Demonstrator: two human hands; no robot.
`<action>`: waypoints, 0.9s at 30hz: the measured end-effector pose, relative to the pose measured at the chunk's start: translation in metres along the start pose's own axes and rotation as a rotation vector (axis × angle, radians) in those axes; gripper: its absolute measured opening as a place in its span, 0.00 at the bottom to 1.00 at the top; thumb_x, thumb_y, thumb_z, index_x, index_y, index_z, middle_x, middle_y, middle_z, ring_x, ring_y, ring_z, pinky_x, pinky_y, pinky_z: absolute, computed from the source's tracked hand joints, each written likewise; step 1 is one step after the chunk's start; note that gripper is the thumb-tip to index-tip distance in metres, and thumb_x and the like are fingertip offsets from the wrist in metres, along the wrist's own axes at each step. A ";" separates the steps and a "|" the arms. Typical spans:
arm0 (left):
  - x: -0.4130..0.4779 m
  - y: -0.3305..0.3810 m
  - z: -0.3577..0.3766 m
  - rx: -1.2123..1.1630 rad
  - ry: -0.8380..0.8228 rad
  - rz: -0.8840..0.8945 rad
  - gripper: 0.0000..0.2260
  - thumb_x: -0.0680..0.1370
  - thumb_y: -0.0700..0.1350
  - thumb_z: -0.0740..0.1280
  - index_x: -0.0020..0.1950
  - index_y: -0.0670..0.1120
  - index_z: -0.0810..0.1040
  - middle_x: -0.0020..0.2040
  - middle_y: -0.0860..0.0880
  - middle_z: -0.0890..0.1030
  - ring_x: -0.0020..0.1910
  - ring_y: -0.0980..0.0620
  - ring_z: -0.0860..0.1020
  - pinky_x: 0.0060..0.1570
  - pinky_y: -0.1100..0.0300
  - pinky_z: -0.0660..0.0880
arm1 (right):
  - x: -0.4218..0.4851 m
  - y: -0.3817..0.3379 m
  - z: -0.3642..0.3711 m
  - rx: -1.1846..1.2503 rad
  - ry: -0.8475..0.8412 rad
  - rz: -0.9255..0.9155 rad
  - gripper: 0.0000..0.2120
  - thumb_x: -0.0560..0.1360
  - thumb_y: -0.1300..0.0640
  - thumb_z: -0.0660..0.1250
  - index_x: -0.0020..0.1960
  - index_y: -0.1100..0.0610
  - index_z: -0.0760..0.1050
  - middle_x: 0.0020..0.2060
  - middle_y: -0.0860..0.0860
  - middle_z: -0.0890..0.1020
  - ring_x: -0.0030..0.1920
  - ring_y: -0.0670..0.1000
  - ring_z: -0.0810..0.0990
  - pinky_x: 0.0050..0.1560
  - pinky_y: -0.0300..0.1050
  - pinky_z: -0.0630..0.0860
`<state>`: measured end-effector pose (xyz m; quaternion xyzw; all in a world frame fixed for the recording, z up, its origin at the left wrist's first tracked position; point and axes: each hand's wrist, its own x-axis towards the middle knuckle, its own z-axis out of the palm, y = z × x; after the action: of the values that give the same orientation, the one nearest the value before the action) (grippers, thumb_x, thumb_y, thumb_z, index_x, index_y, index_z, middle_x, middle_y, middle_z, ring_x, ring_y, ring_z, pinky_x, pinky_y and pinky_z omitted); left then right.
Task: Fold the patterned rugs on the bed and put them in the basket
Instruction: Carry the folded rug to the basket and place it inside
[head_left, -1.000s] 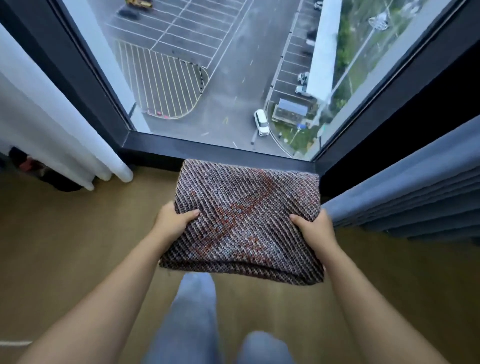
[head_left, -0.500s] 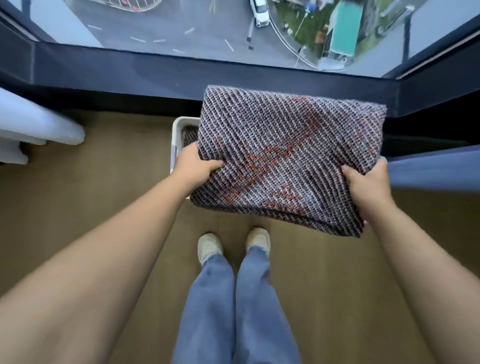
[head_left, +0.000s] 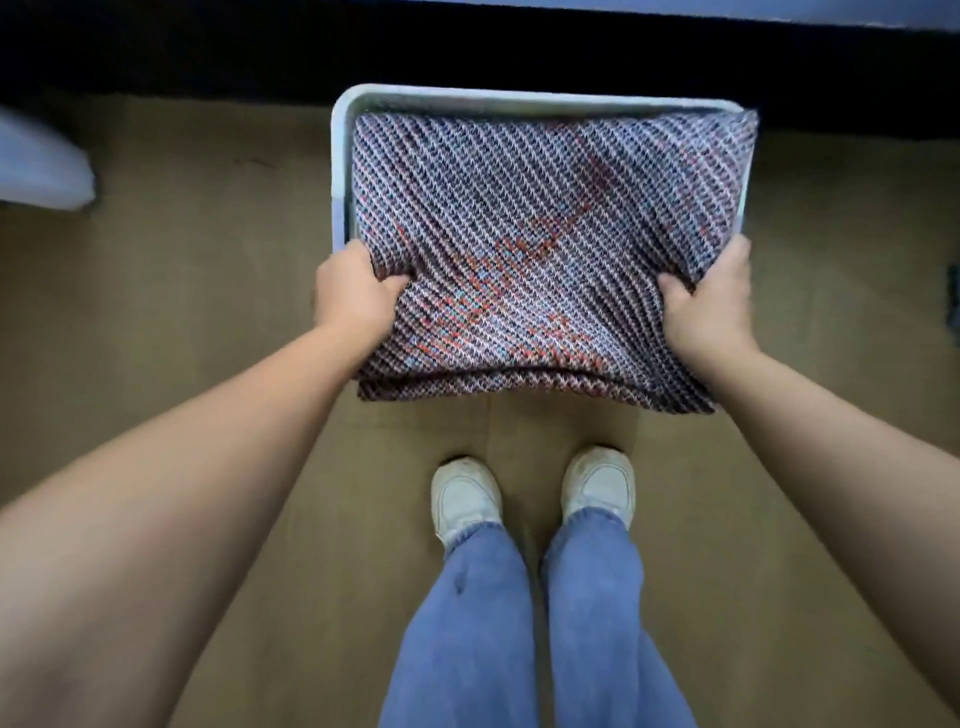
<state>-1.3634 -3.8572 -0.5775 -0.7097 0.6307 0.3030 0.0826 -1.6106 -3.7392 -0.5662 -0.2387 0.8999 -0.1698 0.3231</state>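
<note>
Rug (head_left: 545, 234) over basket (head_left: 340, 156), shoes (head_left: 467, 496) near

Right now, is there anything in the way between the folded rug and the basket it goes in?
Nothing visible blocks it. The folded rug is held right over the basket, whose pale rim shows along the left and far sides. The rug hides the basket's inside, so what lies there cannot be seen.

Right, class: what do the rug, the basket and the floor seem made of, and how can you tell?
Rug: woven yarn, matte; visible diagonal stitch rows. Basket: probably plastic, smooth pale rim with rounded corners. Floor: wood or wood-look laminate, faint plank seams; cannot tell which.
</note>
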 end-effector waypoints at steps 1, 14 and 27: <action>0.002 0.002 0.002 0.011 0.004 0.020 0.12 0.75 0.45 0.68 0.53 0.38 0.74 0.55 0.37 0.78 0.56 0.38 0.75 0.49 0.54 0.69 | 0.001 0.001 0.002 -0.001 0.005 0.013 0.25 0.75 0.61 0.63 0.69 0.61 0.58 0.66 0.59 0.68 0.66 0.57 0.67 0.67 0.48 0.62; -0.022 -0.006 0.002 -0.124 0.094 0.085 0.21 0.76 0.44 0.65 0.65 0.37 0.65 0.65 0.38 0.67 0.63 0.39 0.68 0.62 0.50 0.64 | -0.006 0.004 0.007 0.070 0.048 -0.095 0.32 0.75 0.59 0.65 0.74 0.60 0.53 0.68 0.57 0.65 0.68 0.56 0.64 0.69 0.44 0.58; -0.019 -0.025 0.042 0.525 -0.220 0.501 0.52 0.63 0.73 0.60 0.67 0.55 0.26 0.74 0.34 0.36 0.74 0.38 0.37 0.71 0.46 0.38 | -0.004 0.022 0.021 -0.768 -0.331 -0.623 0.56 0.58 0.31 0.70 0.75 0.46 0.44 0.75 0.63 0.45 0.75 0.64 0.45 0.72 0.59 0.44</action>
<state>-1.3534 -3.8156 -0.6078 -0.4512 0.8283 0.2163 0.2521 -1.6003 -3.7222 -0.5896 -0.6203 0.7203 0.1246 0.2844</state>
